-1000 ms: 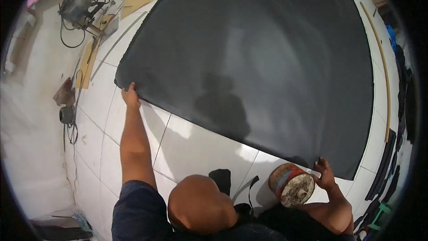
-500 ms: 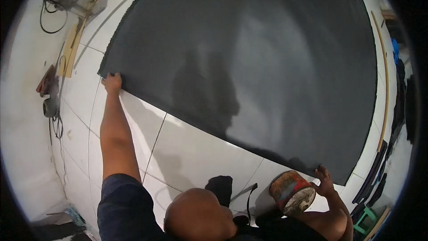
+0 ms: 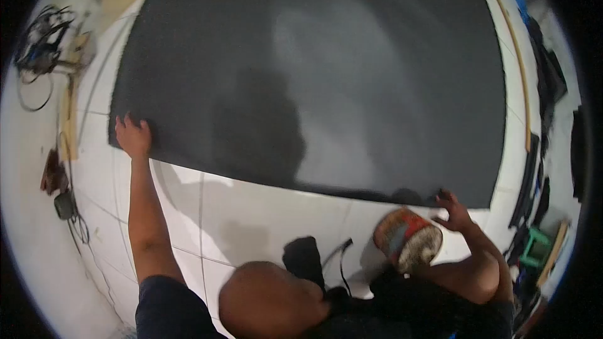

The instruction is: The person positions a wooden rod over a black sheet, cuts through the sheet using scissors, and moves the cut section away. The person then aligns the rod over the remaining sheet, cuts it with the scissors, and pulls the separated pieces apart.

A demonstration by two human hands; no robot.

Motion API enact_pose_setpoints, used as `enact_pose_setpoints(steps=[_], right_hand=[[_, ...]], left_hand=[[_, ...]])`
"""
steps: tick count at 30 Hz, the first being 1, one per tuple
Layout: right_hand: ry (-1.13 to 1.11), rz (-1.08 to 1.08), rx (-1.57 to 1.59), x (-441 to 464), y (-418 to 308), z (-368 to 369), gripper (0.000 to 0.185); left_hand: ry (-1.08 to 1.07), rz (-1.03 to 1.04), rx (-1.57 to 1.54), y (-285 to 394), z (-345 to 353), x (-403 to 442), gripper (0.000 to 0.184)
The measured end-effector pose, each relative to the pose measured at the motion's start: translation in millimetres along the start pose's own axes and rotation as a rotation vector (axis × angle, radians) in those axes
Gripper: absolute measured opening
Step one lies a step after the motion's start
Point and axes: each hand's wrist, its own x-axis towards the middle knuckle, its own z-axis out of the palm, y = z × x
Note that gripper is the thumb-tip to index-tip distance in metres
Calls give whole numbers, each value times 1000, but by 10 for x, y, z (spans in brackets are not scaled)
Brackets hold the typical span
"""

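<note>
A large dark grey sheet of cloth (image 3: 389, 119) lies spread over the floor. My left hand (image 3: 133, 137) rests on its near left corner, fingers stretched out and apart. At the near right edge is my right hand (image 3: 455, 212), with its fingers apart and the fingertips at the cloth's border. Close to that hand, a paint-stained round can (image 3: 402, 238) sits tilted on the floor beside my bent knee. The cloth's far edge runs out of view.
White floor tiles (image 3: 264, 216) surround the cloth. At left are tangled cables (image 3: 44, 44) and a wooden strip (image 3: 69, 119) by the wall. A long wooden stick (image 3: 518, 56), dark cloth pieces (image 3: 553, 81) and a green stool (image 3: 536, 246) line the right side.
My left hand has gone from holding the cloth's corner to lying on it with fingers spread. The cloth's near edge now runs more level in view. My right hand stays at the edge.
</note>
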Motion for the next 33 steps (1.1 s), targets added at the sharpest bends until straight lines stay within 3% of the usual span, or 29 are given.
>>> enact_pose_setpoints(steps=[2, 4, 6, 9, 12, 15, 21, 24, 25, 26, 28, 31, 33], right_hand=[[-32, 22, -28, 20, 42, 47, 75], [-61, 127, -56, 36, -206, -108, 69], [1, 95, -53, 17, -246, -132, 65], [47, 100, -41, -49, -274, -135, 60], [137, 44, -26, -49, -105, -3, 58], [177, 8, -133, -32, -133, -17, 54], [185, -34, -69, 15, 10, 43, 44], [346, -111, 164, -102, -449, -383, 36], [532, -438, 284, -275, -793, -649, 38], [537, -657, 313, -318, -886, -699, 40], [361, -925, 131, -409, -990, -713, 35], [356, -948, 75, -361, -1082, -281, 34], [484, -962, 113, -347, -1093, -177, 31]], left_hand=[[-89, 314, -203, 927, -453, -541, 52], [-356, 596, -297, 1795, -944, -1264, 52], [-342, 935, -459, 2281, -1146, -1962, 58], [-481, 1035, -395, 2755, -1446, -2493, 68], [-633, 995, -301, 2884, -1462, -2547, 78], [-649, 1049, -168, 2968, -1503, -2559, 83], [-697, 1022, -217, 2996, -1495, -2561, 90], [-722, 989, -141, 3110, -1632, -2600, 90], [-741, 978, -171, 3220, -1675, -2641, 92], [-762, 946, -178, 3211, -1720, -2643, 93], [-773, 956, -173, 3236, -1781, -2643, 94], [-775, 949, -201, 3258, -1758, -2639, 96], [-772, 941, -203, 3231, -1785, -2652, 96]])
